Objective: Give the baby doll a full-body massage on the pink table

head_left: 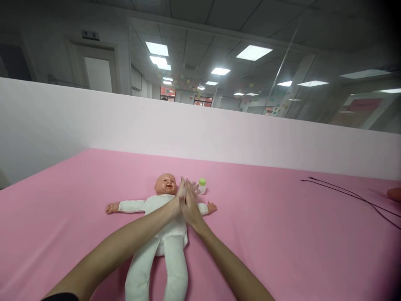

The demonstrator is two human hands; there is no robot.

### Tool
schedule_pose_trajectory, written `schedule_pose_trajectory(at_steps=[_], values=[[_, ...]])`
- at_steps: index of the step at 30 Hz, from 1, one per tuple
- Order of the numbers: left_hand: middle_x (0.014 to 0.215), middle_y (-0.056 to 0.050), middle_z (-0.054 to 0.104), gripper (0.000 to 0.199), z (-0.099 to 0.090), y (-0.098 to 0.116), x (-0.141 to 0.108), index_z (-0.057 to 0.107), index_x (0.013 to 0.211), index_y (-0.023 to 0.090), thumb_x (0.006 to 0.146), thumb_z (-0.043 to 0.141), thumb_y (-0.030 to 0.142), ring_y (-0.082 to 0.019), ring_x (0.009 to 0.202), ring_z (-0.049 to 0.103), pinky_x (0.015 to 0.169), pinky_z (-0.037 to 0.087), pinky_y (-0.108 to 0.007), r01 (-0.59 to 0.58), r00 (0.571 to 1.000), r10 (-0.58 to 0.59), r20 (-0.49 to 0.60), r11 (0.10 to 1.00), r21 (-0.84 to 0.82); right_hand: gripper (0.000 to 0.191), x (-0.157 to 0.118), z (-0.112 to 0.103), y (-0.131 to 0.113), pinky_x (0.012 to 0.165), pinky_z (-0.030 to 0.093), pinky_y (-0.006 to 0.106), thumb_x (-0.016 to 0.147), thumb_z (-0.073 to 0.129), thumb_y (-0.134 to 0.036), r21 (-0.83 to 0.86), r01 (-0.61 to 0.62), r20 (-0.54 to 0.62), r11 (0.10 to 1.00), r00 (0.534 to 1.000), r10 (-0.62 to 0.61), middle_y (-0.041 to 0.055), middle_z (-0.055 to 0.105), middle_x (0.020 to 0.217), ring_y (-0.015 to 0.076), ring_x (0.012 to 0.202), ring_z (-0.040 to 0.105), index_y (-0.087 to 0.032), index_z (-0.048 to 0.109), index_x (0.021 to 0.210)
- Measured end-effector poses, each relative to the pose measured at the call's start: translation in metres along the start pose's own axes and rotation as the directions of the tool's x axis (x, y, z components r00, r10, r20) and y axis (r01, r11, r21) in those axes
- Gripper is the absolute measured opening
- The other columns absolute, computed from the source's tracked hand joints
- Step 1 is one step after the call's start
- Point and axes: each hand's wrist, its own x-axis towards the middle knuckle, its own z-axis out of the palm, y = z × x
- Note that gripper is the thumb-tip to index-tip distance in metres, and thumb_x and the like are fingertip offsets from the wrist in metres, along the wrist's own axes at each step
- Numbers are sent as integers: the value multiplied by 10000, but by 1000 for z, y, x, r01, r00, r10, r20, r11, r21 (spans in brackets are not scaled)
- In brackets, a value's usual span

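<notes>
A baby doll (167, 217) with a white cloth body lies on its back, arms spread, on a pink surface (266, 225). Above its chest and the shoulder at the right, my left hand (180, 194) and my right hand (190, 205) meet palm to palm. The fingers of both are stretched out and point away from me, with no object visible between them. Just beyond my fingertips stands a small baby bottle (202, 187) with a light green cap. My forearms cover part of the doll's torso.
A white padded wall (200, 129) closes off the far side, with a glass pane above it. Thin dark cords (351, 193) lie on the pink surface at the right. A brownish rounded object (394, 194) shows at the right edge.
</notes>
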Motion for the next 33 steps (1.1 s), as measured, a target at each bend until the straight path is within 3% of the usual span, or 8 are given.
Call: schedule_pose_trajectory(at_steps=[2, 5, 9, 12, 16, 20, 26, 33], values=[[1567, -106, 514, 739, -5, 5, -28, 503, 1530, 260, 963, 348, 707, -318, 1510, 391, 1160, 441, -478, 43, 998, -41, 53, 998, -48, 811, -3, 2, -21, 1287, 199, 579, 1013, 255, -723, 24, 54, -21, 998, 998, -53, 115, 337, 1676, 305, 1579, 243, -190, 359, 1615], [1506, -162, 565, 791, -23, 15, -54, 546, 1476, 172, 952, 383, 741, -346, 1473, 443, 1184, 412, -492, 125, 986, -96, 135, 965, -230, 782, -14, 8, -41, 1290, 183, 590, 1033, 234, -687, 53, -95, 3, 994, 995, 95, 113, 305, 1690, 294, 1590, 209, -184, 339, 1622], [1507, -142, 569, 779, -45, 22, -60, 543, 1469, 169, 976, 343, 737, -309, 1502, 407, 1242, 331, -456, 62, 993, -92, -71, 937, -344, 857, -35, 34, -71, 1312, 122, 537, 1028, 339, -670, 66, -36, 131, 997, 991, 27, 88, 59, 1743, 263, 1615, 12, -164, 84, 1672], [1520, -136, 566, 781, -58, 20, -68, 577, 1453, 176, 968, 359, 749, -322, 1518, 377, 1253, 308, -469, 86, 992, -110, -59, 946, -312, 805, -34, 41, -80, 1315, 133, 509, 1031, 325, -672, 47, 37, 192, 998, 980, -46, 92, 178, 1728, 261, 1611, 93, -175, 226, 1656], [1645, -81, 415, 734, -89, 14, -104, 522, 1519, 229, 967, 463, 709, -294, 1576, 247, 1303, 167, -461, -82, 997, 82, 10, 960, 267, 755, -38, 27, -61, 1298, 205, 532, 1049, 297, -648, -38, -161, 197, 986, 966, 166, 94, 223, 1716, 271, 1599, 171, -187, 268, 1646], [1735, -60, 133, 786, -123, -4, -130, 275, 1649, 224, 1012, 397, 667, -270, 1611, 51, 1311, 47, -495, -32, 991, 123, -52, 595, 803, 759, -68, 26, -45, 1297, 199, 561, 1047, 377, -602, -150, -140, 327, 979, 927, 183, 124, 200, 1713, 305, 1597, 168, -145, 265, 1644], [1730, -150, 57, 839, -136, -17, -104, 155, 1666, 136, 1030, 290, 665, -300, 1601, 5, 1298, 81, -537, -78, 986, 164, 28, 305, 949, 602, -60, 41, -45, 1296, 214, 548, 1060, 372, -386, -144, 28, 374, 989, 927, 28, 117, 300, 1686, 274, 1581, 242, -163, 347, 1619], [1720, -195, 63, 927, -161, -6, -79, 78, 1662, 56, 1017, 264, 696, -303, 1605, 38, 1297, 84, -520, -21, 988, 152, -19, 257, 966, 778, -40, 31, -23, 1291, 205, 550, 1038, 352, -624, -172, -279, 239, 945, 918, 315, 180, 317, 1672, 312, 1571, 265, -97, 342, 1610]])
